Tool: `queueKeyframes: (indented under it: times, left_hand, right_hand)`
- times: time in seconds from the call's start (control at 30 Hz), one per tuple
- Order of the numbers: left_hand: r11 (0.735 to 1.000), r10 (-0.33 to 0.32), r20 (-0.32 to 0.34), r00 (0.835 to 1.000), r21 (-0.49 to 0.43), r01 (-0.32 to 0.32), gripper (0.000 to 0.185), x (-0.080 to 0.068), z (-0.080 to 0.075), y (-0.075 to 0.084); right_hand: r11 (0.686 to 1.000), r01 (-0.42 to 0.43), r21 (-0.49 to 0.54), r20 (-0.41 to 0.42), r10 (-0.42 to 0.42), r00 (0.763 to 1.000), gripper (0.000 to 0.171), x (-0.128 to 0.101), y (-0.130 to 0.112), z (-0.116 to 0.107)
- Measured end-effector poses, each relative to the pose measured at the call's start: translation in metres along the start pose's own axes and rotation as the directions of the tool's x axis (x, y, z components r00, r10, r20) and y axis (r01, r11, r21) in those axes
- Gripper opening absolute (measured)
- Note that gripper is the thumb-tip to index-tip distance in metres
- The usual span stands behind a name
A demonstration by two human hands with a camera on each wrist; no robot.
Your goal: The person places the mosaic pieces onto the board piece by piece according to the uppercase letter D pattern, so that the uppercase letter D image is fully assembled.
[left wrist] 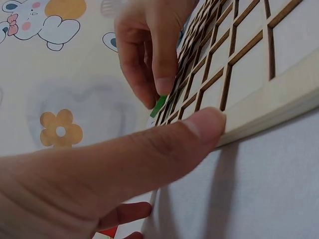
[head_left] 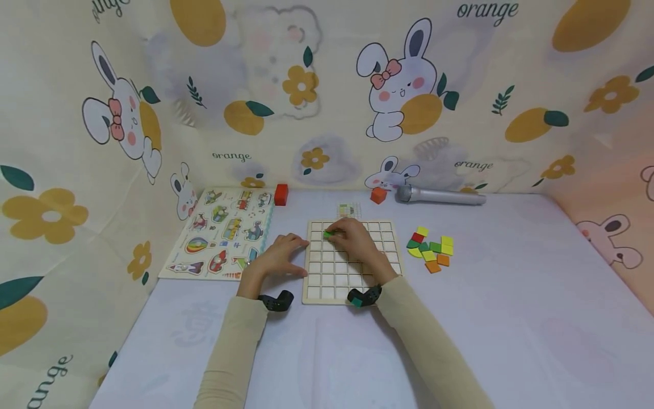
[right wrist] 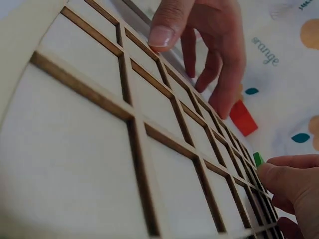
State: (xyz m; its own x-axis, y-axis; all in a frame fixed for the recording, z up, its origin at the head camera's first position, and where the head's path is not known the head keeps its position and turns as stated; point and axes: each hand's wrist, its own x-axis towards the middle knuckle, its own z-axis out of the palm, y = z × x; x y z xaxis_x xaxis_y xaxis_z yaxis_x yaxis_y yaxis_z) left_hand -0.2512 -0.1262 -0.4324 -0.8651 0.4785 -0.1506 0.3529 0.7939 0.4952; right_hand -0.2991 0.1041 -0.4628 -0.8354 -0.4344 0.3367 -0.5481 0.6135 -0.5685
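Tilt looks like the main hazard: the right hand [head_left: 355, 238] pinches a small green tile [head_left: 327, 234] at a slant over the wooden grid board [head_left: 328, 280], so an edge could catch on a raised divider and leave the piece crooked. Whether it touches a divider, I cannot tell. Its small size could also let it slip from the fingertips into a neighbouring cell. The left hand [head_left: 278, 255] grasps nothing; its thumb touches the board's left rim with the fingers extended, and uneven pressure there could slide the grid beneath the right hand.

Right of the right hand lie loose tiles [head_left: 447, 250] in yellow, green, red and orange, near enough that a sideways sweep of the wrist could scatter them. Beyond that hand are a small pattern card [head_left: 349, 210], an orange block [head_left: 378, 196] and a silver microphone [head_left: 439, 196]. The vehicle picture puzzle [head_left: 213, 230] lies left of the left hand, a red block [head_left: 281, 195] past its fingers. The right hand and its black wrist camera [head_left: 364, 296] cover several cells, obstructing the head view.
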Motion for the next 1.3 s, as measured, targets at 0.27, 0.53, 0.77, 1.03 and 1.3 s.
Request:
queueKeyframes:
  times: [0.27,0.53,0.77,1.03,1.3]
  left_hand:
    - [1.0,-0.003,0.003,1.0,-0.014,0.003,0.075,0.0,0.0,0.0]
    - [1.0,-0.005,0.0,1.0,0.002,0.005,0.076,0.001,0.001,-0.001]
    - [1.0,-0.005,-0.002,1.0,0.005,0.005,0.075,0.001,0.001,0.0]
    - [1.0,-0.008,-0.005,1.0,0.002,0.008,0.076,-0.001,0.001,0.001]
    - [1.0,-0.003,-0.014,1.0,0.001,0.003,0.076,0.0,0.002,0.002]
  right_hand:
    - [0.997,-0.02,-0.079,-0.016,0.018,1.0,0.014,-0.001,-0.004,0.006]
    - [0.998,-0.003,-0.063,-0.011,0.002,1.0,0.013,-0.003,-0.002,0.007]
    - [0.996,0.026,-0.082,-0.019,-0.028,0.999,0.013,-0.004,0.0,0.009]
    - [0.997,0.072,-0.035,-0.009,-0.072,0.997,0.018,-0.006,0.004,0.002]
    - [0.991,0.132,-0.022,-0.066,-0.133,0.989,0.026,-0.019,0.011,-0.032]
